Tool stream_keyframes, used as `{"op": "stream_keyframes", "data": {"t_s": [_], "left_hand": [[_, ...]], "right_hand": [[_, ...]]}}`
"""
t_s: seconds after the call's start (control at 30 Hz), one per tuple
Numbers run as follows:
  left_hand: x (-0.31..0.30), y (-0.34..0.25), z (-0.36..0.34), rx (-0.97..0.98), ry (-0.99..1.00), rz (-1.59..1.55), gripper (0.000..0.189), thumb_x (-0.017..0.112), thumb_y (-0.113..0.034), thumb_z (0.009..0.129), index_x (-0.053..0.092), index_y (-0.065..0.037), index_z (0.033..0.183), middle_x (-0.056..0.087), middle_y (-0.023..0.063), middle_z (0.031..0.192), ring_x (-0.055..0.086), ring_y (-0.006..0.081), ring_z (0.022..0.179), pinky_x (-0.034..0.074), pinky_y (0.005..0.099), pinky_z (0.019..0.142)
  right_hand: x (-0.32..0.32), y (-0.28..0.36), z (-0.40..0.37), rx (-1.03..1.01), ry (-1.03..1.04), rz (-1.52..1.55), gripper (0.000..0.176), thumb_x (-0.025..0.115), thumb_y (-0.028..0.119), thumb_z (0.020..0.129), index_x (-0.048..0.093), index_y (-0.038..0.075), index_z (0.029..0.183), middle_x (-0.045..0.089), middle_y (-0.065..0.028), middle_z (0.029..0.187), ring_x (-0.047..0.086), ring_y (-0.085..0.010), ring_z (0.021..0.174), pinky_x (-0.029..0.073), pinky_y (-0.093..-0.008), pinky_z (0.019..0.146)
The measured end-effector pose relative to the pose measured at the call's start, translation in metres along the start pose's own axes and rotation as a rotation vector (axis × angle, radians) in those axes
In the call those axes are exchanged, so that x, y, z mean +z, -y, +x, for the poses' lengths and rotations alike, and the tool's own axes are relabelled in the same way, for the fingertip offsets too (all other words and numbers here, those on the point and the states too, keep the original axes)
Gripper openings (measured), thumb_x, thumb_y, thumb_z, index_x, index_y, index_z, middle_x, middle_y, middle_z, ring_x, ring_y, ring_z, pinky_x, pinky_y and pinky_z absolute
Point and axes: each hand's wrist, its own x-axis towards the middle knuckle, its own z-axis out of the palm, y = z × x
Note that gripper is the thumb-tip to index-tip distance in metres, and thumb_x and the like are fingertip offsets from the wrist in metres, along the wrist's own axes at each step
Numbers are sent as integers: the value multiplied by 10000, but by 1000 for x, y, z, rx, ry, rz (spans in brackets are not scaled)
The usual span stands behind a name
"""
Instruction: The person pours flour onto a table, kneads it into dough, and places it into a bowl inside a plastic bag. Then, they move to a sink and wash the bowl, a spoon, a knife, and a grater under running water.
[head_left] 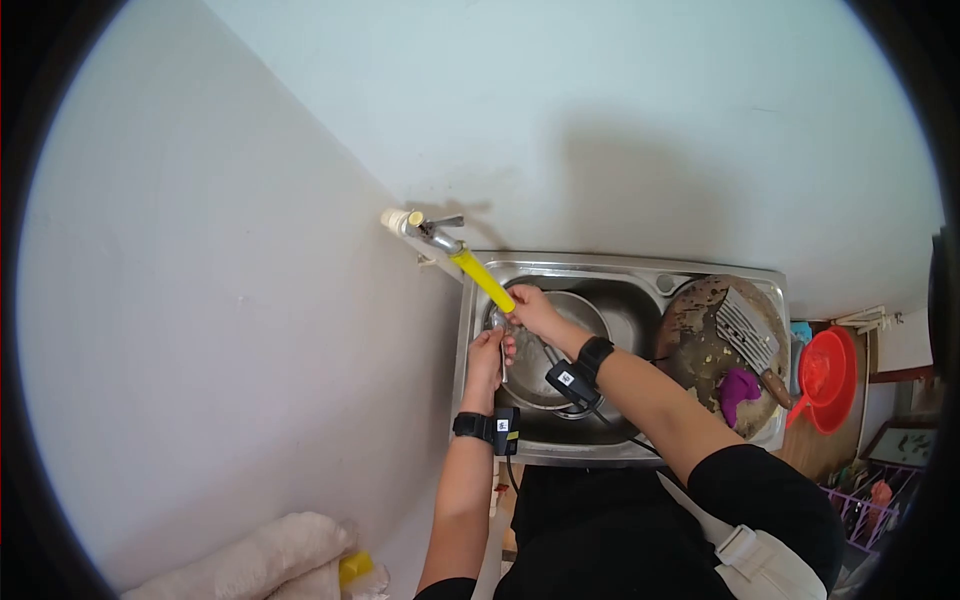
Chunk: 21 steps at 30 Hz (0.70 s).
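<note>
My left hand (488,352) is closed around a metal spoon (504,370), its handle pointing down and its bowl up by the hose's mouth. My right hand (537,312) is closed too, fingertips right at the lower end of the yellow hose (482,279). Whether those fingers pinch the hose or the spoon is hidden. The hose hangs from the wall faucet (437,236) and slants down to the right. Beneath both hands, a round metal pot (585,312) sits in the stainless steel sink (625,290).
A worn round board (690,330) covers the sink's right side. On it lie a slotted spatula (748,335) and a purple cloth (738,392). Red plastic basins (830,375) stand farther right. Walls close in behind and left. A rolled pale fabric (260,560) is at the lower left.
</note>
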Motion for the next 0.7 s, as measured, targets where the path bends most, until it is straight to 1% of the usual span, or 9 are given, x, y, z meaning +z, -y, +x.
{"op": "stream_keyframes", "data": {"t_s": [0.1, 0.27, 0.33, 0.4, 0.43, 0.5, 0.6, 0.67, 0.7], "left_hand": [[-13, 19, -3, -44, -109, 54, 168, 455, -92, 845, 458, 7, 981, 555, 82, 781, 576, 162, 645, 470, 241, 502], [-23, 70, 16, -93, -90, 91, 345, 509, -93, 798, 443, 33, 1112, 557, 76, 793, 579, 166, 661, 478, 256, 531], [-29, 79, 30, -171, -14, 543, 386, 560, -155, 765, 479, 6, 1106, 553, 114, 918, 567, 163, 786, 460, 245, 644], [-19, 84, 34, 41, -129, 644, 343, 572, -191, 758, 544, -25, 1056, 573, 72, 961, 525, 152, 868, 406, 242, 733], [-19, 87, 44, 124, -90, 464, 296, 554, -188, 783, 546, -44, 1042, 578, 49, 923, 528, 132, 841, 406, 243, 714], [2, 55, 40, -2, 8, 165, 152, 503, -168, 826, 537, -70, 938, 571, 27, 836, 542, 126, 763, 430, 270, 678], [21, 29, 55, -152, 210, -170, 160, 476, -188, 844, 531, -50, 903, 588, 66, 878, 574, 187, 828, 468, 330, 719], [31, 22, 67, -181, 263, -289, 167, 458, -187, 849, 535, -40, 869, 593, 78, 881, 573, 195, 859, 467, 349, 758], [28, 24, 81, -190, 269, -342, 160, 458, -175, 843, 542, -39, 858, 601, 86, 873, 572, 200, 881, 457, 356, 795]], "right_hand": [[12, 0, 6, 100, -15, 238, 125, 473, 150, 840, 538, 44, 847, 566, -30, 709, 530, -84, 583, 432, -205, 521], [5, -1, -12, 257, -51, 411, 85, 493, 124, 823, 509, 74, 757, 506, -1, 646, 484, -71, 533, 435, -213, 487], [-6, -10, -17, 149, 21, 235, 102, 525, 105, 795, 478, 93, 705, 454, 13, 599, 427, -59, 480, 383, -207, 413], [-15, -3, -34, 123, -37, 284, 240, 573, 93, 752, 378, 119, 615, 338, 46, 513, 351, -49, 438, 285, -202, 358], [-24, -3, -41, 112, -59, 238, 276, 581, 104, 751, 357, 115, 591, 320, 46, 500, 340, -54, 427, 268, -207, 348], [-45, -6, -60, 95, -118, 194, 313, 590, 116, 750, 336, 111, 567, 302, 45, 488, 330, -59, 416, 252, -211, 339], [-79, 3, -92, -197, -296, -265, 307, 583, 179, 774, 400, 87, 544, 370, 23, 473, 374, -75, 413, 309, -224, 361], [-109, 30, -134, 191, -355, -229, 304, 563, 236, 796, 491, 62, 557, 480, -23, 510, 464, -88, 466, 382, -235, 431], [-129, 24, -151, 160, -380, -152, 285, 547, 282, 799, 537, 43, 643, 522, -71, 573, 518, -136, 532, 414, -264, 499]]}}
